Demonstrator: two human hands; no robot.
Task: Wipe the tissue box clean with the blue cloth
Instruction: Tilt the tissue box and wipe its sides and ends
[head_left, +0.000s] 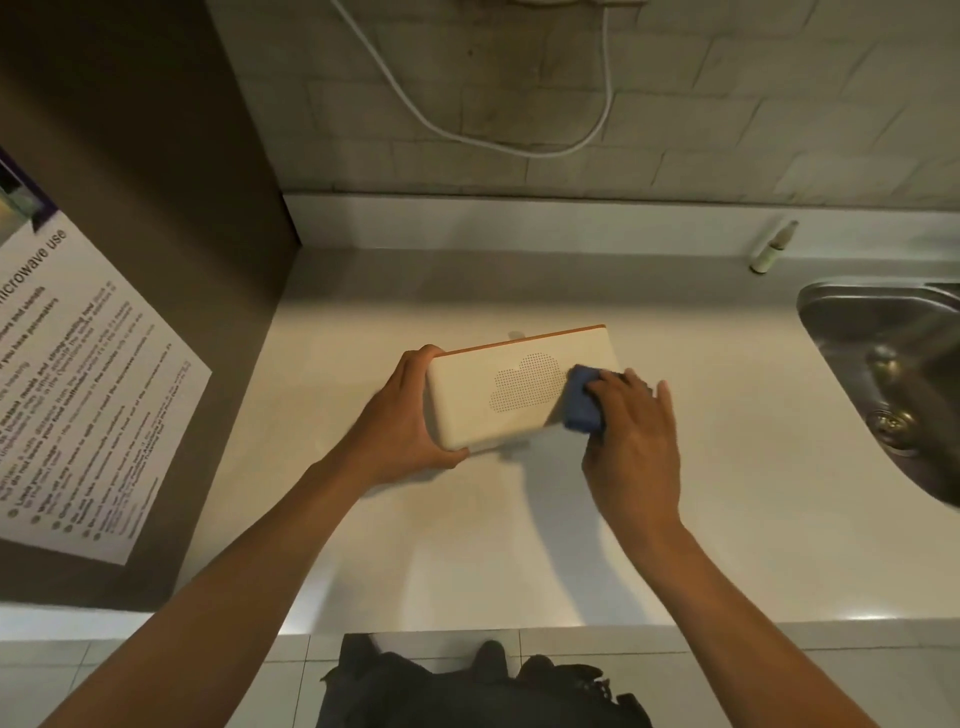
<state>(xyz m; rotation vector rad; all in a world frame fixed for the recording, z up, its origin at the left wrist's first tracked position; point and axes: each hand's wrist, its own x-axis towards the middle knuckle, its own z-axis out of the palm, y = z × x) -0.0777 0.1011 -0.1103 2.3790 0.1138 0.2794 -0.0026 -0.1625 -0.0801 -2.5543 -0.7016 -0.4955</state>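
A cream tissue box (483, 395) with a dotted cloud pattern and a thin orange edge is tilted up off the white counter (467, 545). My left hand (410, 431) grips its left end, thumb at the near corner and fingers over the far edge. A folded blue cloth (579, 397) lies against the box's right side. My right hand (634, 431) holds the cloth there, its fingers curled over it. The part of the box under the cloth and hand is hidden.
A steel sink (883, 364) is set into the counter at the right. A small pale bottle (773, 248) stands at the back near the tiled wall. A white cable (467, 132) hangs on the wall. A dark panel with a microwave-use notice (78, 395) stands at the left.
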